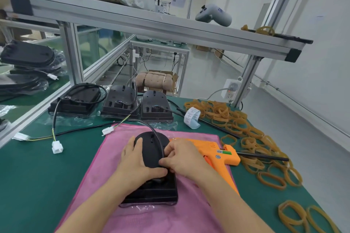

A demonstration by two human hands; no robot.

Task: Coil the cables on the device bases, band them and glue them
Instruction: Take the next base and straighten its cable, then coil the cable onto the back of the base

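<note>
So the black device base (pixel 151 159) sits dead center on a pink cloth (pixel 117 185) spread over the green table (pixel 37 172), with clear plastic wrap peeking out under its near edge. The left hand (pixel 135 161) is laid over the base's left side, fingers stretched out fairly flat toward 12 o'clock and the thumb pressing down near the middle, so it's holding the thing steady rather than gripping it. The right hand (pixel 182 156) is at about 3 o'clock of the base, and its thumb and fingertips pinch the black cable (pixel 158 138) right at the base's right edge. That cable curves up over the rounded top of the base and runs off toward 11 o'clock to a white connector (pixel 108 130).

An orange glue gun (pixel 219 154) lies on the cloth just behind the right hand, partly hidden by it. A big scatter of tan rubber bands (pixel 238 119) covers the table from 1 to 4 o'clock. At 12 o'clock, three more bases (pixel 121 101) sit in a row with loose cables, and a curled roll of white labels (pixel 192 117) rests just right of them. Another white connector (pixel 57 146) lies at 9 o'clock.
</note>
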